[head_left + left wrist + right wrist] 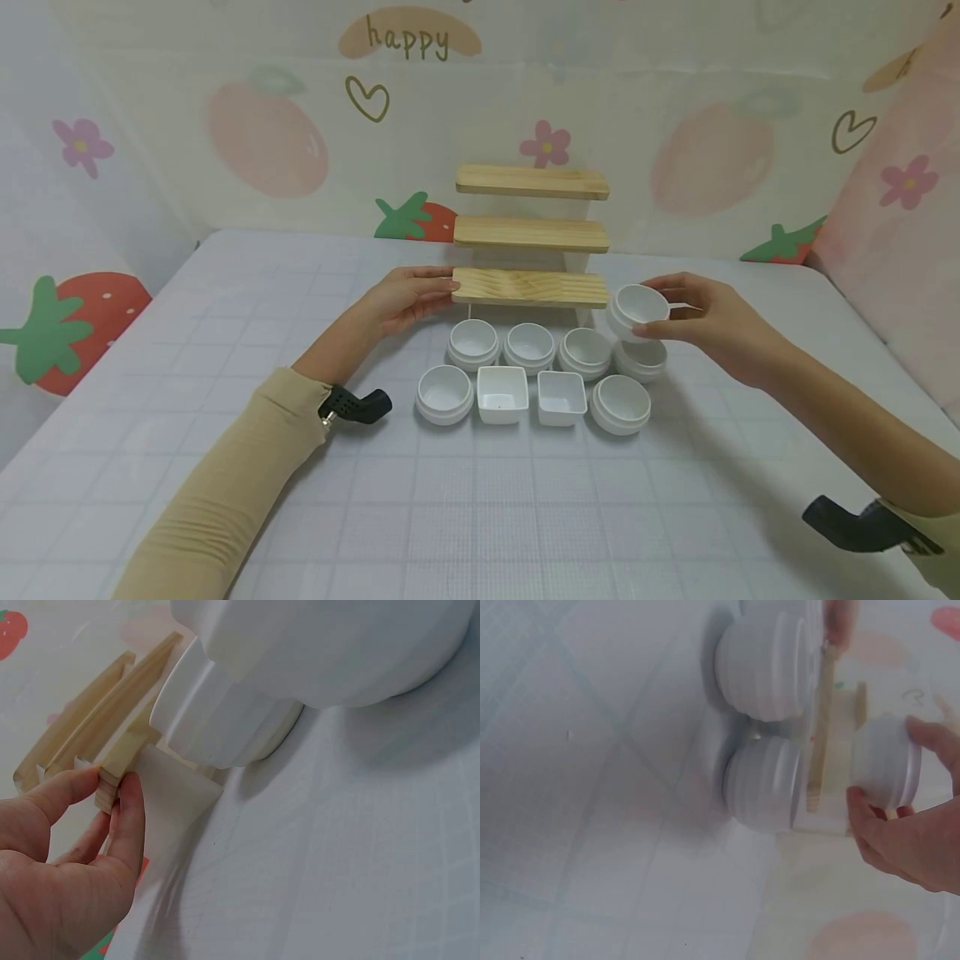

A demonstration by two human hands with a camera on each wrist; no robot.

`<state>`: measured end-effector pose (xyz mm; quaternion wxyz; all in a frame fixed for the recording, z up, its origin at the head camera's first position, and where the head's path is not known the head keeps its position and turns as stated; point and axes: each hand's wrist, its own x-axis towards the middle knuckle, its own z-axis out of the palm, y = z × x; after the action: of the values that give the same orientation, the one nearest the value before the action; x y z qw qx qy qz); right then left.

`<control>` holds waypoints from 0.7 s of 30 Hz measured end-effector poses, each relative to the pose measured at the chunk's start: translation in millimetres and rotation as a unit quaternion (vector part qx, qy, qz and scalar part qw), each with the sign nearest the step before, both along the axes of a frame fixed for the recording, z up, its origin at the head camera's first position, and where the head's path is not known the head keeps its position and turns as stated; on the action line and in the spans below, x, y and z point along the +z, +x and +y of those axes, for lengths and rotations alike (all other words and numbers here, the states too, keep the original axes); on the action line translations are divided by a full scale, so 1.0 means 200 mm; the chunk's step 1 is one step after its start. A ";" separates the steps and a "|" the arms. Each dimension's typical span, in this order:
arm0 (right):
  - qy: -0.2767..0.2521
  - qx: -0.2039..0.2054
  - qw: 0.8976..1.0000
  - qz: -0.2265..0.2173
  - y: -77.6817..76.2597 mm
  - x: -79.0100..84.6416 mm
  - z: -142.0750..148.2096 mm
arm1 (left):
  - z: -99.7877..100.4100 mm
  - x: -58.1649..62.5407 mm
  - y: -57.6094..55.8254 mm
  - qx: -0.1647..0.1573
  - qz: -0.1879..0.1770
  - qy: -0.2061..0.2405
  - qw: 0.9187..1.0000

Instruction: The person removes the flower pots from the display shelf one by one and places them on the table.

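A three-tier shelf with wooden boards stands at the back of the table. My left hand (411, 298) pinches the left end of its lowest board (529, 287) between thumb and fingers, as the left wrist view also shows. On the right, my right hand (701, 315) holds a round white bowl (638, 307) by its side, raised above another round bowl (641, 360) and close to the board's right end. The right wrist view shows this held bowl (885, 761) with thumb and fingers on either side of it.
Two rows of white bowls stand before the shelf. The front row has two square bowls (502, 395) between round ones (444, 395). Behind the shelf hangs a printed cloth (480, 108). The table (480, 517) has a pale grid cover.
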<state>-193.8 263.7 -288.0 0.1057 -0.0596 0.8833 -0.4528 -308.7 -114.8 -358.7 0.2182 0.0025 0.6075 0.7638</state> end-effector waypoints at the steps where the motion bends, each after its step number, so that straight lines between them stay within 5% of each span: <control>1: -0.002 -0.001 1.000 0.002 0.01 0.00 0.00 | 0.00 0.00 0.00 0.000 0.000 0.001 1.000; 21: 0.005 -0.011 0.999 0.031 0.12 -0.05 0.10 | 0.00 0.01 0.00 0.000 -0.004 -0.006 1.000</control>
<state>-169.3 283.6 -298.2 0.0735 -0.0636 0.8888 -0.4478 -308.7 -114.8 -357.7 0.2205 -0.0022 0.6109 0.7604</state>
